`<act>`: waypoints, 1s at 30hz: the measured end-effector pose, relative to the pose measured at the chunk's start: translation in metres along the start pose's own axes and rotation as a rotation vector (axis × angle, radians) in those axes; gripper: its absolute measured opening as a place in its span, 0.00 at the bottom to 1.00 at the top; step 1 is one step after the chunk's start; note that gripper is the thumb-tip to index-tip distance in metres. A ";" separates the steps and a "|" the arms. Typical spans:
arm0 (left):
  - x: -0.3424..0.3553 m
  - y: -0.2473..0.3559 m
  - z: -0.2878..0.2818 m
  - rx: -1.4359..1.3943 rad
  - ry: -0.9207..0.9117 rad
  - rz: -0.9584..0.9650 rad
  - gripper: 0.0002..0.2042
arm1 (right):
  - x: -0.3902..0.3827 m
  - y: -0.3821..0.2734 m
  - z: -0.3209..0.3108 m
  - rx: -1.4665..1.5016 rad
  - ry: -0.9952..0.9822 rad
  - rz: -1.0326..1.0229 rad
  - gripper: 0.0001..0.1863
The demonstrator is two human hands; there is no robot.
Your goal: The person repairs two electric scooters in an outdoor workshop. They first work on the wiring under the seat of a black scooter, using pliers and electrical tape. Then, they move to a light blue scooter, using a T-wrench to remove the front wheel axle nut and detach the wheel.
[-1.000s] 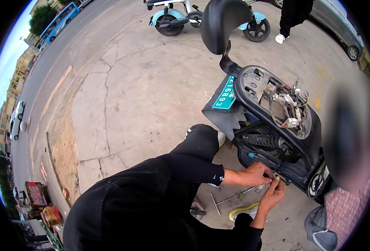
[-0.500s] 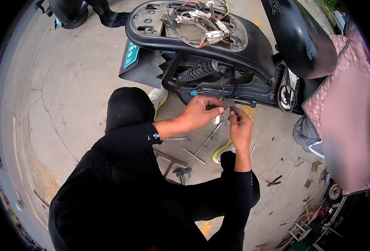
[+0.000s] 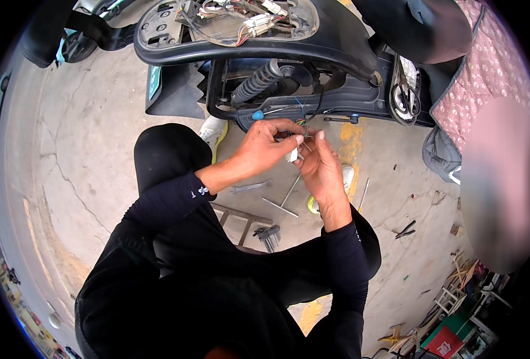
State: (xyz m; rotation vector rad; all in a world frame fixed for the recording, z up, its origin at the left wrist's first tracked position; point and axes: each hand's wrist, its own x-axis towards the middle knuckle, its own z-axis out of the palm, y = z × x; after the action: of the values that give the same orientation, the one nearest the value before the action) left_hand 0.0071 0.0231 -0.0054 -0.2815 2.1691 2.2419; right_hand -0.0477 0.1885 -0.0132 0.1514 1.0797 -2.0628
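In front of my knees, my left hand (image 3: 265, 145) pinches thin wires between thumb and forefinger. A small white connector (image 3: 292, 155) hangs just below those fingertips. My right hand (image 3: 326, 173) is turned palm toward me, its thumb raised and its bent fingers at the same wires, close to the left fingertips. The coloured wires (image 3: 301, 122) run up toward the side of a black scooter body (image 3: 349, 57). A blue-handled screwdriver (image 3: 258, 115) rests along the scooter's lower side, beside the coil-spring shock absorber (image 3: 258, 81).
White plugs and wiring (image 3: 259, 24) lie on top of the scooter. On the concrete are a wrench (image 3: 251, 186), a T-handle tool (image 3: 286, 200), pliers (image 3: 405, 230) and a metal frame (image 3: 238, 222). A pink patterned cover (image 3: 486, 66) hangs at the right.
My view has shifted, so the scooter sits higher and further left. My right hand has rolled palm-up and closer to the left, its thumb lifting; the left hand keeps its pinch.
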 end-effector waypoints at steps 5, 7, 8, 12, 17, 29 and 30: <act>0.000 0.007 0.001 -0.080 -0.012 -0.047 0.10 | 0.002 0.005 -0.002 0.037 -0.025 -0.008 0.20; 0.000 0.006 0.001 -0.066 -0.003 -0.015 0.10 | 0.003 0.007 -0.005 0.063 -0.027 0.002 0.19; 0.001 0.006 0.002 -0.045 0.005 -0.009 0.10 | 0.004 0.007 -0.006 0.060 -0.036 0.007 0.19; 0.001 0.010 0.000 0.006 0.028 -0.016 0.11 | 0.004 0.007 -0.003 0.043 -0.049 0.018 0.19; 0.002 0.004 0.000 -0.057 0.041 -0.004 0.11 | 0.003 0.006 0.003 0.009 -0.024 0.000 0.19; 0.001 0.007 -0.002 -0.035 0.069 -0.025 0.12 | 0.012 0.020 0.005 0.065 -0.044 -0.131 0.11; 0.003 0.006 -0.001 -0.019 0.072 -0.007 0.12 | 0.013 0.018 0.002 0.051 -0.049 -0.136 0.11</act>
State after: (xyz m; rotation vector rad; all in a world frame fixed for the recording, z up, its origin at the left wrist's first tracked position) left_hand 0.0039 0.0213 0.0005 -0.3754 2.1778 2.2841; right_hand -0.0435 0.1735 -0.0296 0.0542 1.0332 -2.2046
